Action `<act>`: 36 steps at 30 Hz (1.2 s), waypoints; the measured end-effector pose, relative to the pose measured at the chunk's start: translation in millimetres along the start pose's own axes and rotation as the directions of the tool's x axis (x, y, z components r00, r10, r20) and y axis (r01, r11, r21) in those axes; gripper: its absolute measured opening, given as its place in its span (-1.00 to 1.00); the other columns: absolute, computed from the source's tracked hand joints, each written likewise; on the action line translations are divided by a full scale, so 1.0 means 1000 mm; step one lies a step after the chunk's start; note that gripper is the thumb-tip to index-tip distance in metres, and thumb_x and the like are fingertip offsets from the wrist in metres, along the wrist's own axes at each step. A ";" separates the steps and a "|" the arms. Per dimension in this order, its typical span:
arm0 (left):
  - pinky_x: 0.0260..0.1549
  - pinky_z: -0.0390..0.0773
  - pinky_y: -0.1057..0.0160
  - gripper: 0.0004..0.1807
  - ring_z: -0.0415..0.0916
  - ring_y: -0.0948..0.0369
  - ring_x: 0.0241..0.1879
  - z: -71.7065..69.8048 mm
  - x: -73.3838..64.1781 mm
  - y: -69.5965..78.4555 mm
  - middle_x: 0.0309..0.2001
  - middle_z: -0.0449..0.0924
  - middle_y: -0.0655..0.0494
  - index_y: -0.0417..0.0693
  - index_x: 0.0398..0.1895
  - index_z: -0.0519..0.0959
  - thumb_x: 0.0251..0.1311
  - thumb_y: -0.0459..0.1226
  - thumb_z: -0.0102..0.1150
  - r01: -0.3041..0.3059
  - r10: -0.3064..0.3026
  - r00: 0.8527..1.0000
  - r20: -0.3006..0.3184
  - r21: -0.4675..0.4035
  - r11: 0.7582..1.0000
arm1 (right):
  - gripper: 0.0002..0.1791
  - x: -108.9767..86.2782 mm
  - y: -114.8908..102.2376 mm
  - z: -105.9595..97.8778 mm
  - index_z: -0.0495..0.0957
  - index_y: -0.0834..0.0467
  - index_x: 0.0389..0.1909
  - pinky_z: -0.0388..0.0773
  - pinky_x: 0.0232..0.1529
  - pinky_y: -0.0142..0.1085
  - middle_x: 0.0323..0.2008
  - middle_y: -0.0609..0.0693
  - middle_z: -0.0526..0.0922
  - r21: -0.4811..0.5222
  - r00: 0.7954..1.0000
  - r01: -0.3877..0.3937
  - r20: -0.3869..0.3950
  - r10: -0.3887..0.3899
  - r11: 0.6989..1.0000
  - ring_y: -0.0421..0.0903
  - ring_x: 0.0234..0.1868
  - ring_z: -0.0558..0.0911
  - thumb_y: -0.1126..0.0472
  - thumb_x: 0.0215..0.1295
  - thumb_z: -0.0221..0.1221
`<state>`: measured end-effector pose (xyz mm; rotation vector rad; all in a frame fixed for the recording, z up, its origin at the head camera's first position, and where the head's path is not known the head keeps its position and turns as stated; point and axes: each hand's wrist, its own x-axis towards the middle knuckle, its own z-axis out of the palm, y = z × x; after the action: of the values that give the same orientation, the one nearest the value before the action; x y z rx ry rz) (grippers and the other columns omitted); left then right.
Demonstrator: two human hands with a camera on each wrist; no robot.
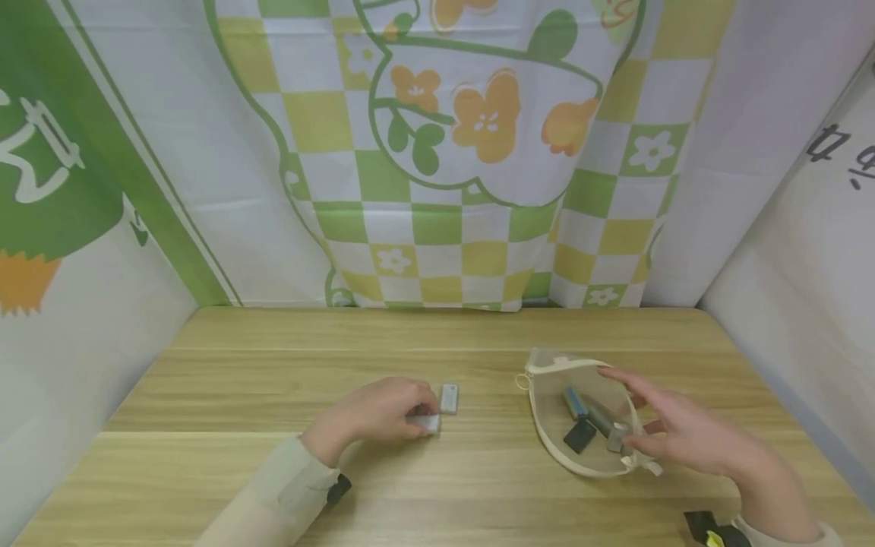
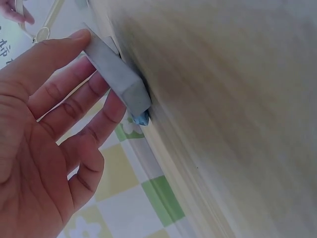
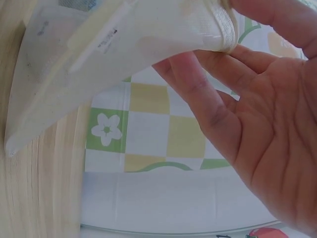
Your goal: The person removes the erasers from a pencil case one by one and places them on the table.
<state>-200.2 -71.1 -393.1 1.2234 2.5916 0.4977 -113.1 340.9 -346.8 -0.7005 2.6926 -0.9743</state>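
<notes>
My left hand (image 1: 386, 410) pinches a small pale grey block (image 2: 116, 74) between thumb and fingertips, low over the wooden table. A second small pale block (image 1: 449, 399) lies just beyond it, a little to the right. Beneath the held block a bit of blue (image 2: 141, 118) shows. On the right, a translucent zip pouch (image 1: 547, 444) with a cream rim gapes open. My right hand (image 1: 690, 429) holds the pouch's right rim, thumb and fingers spread along it; in the right wrist view, fingers (image 3: 190, 74) reach behind its edge.
Inside the pouch lie a blue-striped piece (image 1: 575, 401), a black piece (image 1: 579, 436) and a small grey block (image 1: 617, 437). A ring zip pull (image 1: 522, 381) hangs at its left corner. A checked, flowered curtain (image 1: 437, 228) hangs behind the table (image 1: 273, 334).
</notes>
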 end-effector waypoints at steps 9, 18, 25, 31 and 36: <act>-0.21 0.56 0.36 -0.83 0.48 0.40 -0.31 -0.001 0.001 0.003 -0.26 0.63 0.29 0.00 -0.18 0.69 0.15 -0.24 0.36 0.011 -0.012 1.000 0.029 0.025 1.000 | 0.00 -0.001 0.000 0.000 0.00 -0.03 0.56 0.67 -0.14 -0.36 0.46 0.26 0.21 0.020 1.000 0.008 -0.009 -0.008 1.000 -0.16 0.16 0.48 0.18 0.19 0.37; -0.20 0.58 0.35 -0.82 0.51 0.39 -0.30 -0.001 0.002 0.008 -0.24 0.66 0.27 -0.01 -0.20 0.70 0.12 -0.26 0.38 0.014 -0.016 0.999 0.040 0.051 0.999 | -0.02 -0.003 0.004 0.001 0.03 -0.01 0.56 0.68 -0.13 -0.33 0.48 0.25 0.15 0.068 0.997 0.074 -0.031 -0.072 0.995 -0.47 0.20 0.37 0.17 0.19 0.38; -0.21 0.58 0.37 -0.81 0.51 0.40 -0.32 0.001 0.003 0.007 -0.25 0.66 0.28 0.00 -0.21 0.69 0.09 -0.23 0.41 0.029 -0.032 0.998 0.047 0.055 0.998 | -0.04 -0.004 0.006 -0.001 0.05 -0.02 0.55 0.67 -0.07 -0.30 0.50 -0.09 0.13 0.110 0.998 0.055 -0.026 -0.053 0.992 -0.53 0.20 0.34 0.22 0.19 0.36; -0.20 0.59 0.35 -0.80 0.51 0.39 -0.31 0.001 0.003 0.007 -0.26 0.65 0.28 0.00 -0.21 0.69 0.07 -0.24 0.43 0.024 -0.028 0.999 0.044 0.083 0.996 | -0.03 -0.003 0.007 -0.001 0.03 0.01 0.56 0.67 -0.07 -0.30 0.49 -0.22 0.10 0.127 0.997 0.083 -0.019 -0.081 0.988 -0.51 0.20 0.35 0.27 0.20 0.34; -0.21 0.58 0.36 -0.80 0.52 0.38 -0.31 0.000 0.003 0.007 -0.25 0.66 0.27 0.00 -0.20 0.69 0.08 -0.25 0.42 0.015 -0.018 0.999 0.039 0.073 0.997 | -0.03 -0.002 0.010 0.000 0.02 0.02 0.56 0.67 -0.09 -0.31 0.52 -0.14 0.08 0.121 0.994 0.112 -0.018 -0.110 0.986 -0.52 0.22 0.32 0.27 0.21 0.34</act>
<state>-196.9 -64.3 -390.7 1.2201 2.6049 0.3754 -114.8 348.8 -352.8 -0.8292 2.6010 -1.1619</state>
